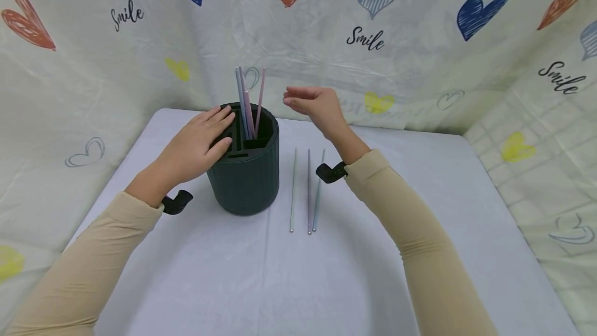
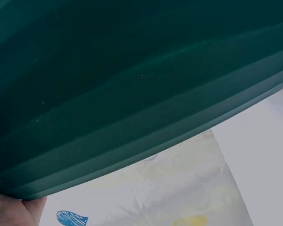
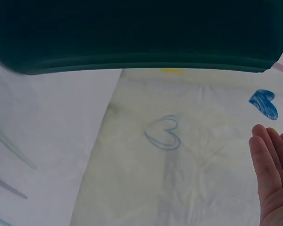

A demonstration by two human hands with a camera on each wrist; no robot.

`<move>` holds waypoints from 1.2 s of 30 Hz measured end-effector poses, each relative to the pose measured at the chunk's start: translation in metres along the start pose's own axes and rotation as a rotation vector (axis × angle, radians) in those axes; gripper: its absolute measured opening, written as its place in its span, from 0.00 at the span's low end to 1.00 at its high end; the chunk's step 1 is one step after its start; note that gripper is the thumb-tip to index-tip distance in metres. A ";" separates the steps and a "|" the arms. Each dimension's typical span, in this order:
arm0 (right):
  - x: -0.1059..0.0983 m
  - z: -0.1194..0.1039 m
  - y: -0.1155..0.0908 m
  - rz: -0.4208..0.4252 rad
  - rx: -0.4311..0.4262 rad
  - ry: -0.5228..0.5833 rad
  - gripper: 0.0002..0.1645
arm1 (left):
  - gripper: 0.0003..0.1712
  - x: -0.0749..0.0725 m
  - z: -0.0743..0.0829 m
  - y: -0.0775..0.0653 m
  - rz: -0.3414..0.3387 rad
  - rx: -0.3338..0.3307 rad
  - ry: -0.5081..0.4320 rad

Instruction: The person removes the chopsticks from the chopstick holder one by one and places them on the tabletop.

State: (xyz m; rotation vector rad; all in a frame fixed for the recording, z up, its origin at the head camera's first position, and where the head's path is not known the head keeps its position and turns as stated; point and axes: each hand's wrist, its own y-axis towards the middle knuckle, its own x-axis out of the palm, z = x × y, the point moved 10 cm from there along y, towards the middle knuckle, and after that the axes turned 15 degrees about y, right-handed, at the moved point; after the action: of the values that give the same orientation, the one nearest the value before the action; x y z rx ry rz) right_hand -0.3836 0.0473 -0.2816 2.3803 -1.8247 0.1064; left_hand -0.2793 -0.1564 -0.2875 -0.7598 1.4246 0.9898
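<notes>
A dark green ribbed holder (image 1: 247, 185) with slots in its top stands upright on the table. My left hand (image 1: 198, 139) rests on its left rim, fingers laid over the top edge and thumb toward the front. Blue, purple and pink thin sticks (image 1: 260, 97), like chopsticks, stand in the holder's right compartment. To the right of the holder and above table height, my right hand (image 1: 322, 108) hangs in the air with loosely extended fingers and nothing in them. In the right wrist view, the holder's wall (image 3: 141, 37) fills the top, apart from the fingers (image 3: 266, 162).
On the white table (image 1: 224, 284) right of the holder lie a pale green stick (image 1: 293, 191), a purple stick (image 1: 309, 191) and a light blue stick (image 1: 318, 198), roughly side by side. Behind the table hangs a cloth (image 1: 322, 19) printed with hearts.
</notes>
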 end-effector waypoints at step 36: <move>0.050 -0.086 -0.008 -0.049 -0.237 0.188 0.16 | 0.34 -0.002 0.000 0.000 -0.007 -0.002 -0.002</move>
State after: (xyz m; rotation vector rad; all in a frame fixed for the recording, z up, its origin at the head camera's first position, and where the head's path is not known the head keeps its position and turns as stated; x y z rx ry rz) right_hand -0.3606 0.0145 -0.1903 2.1712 -1.5976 0.0984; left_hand -0.2791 -0.1562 -0.2860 -0.7646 1.4181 0.9866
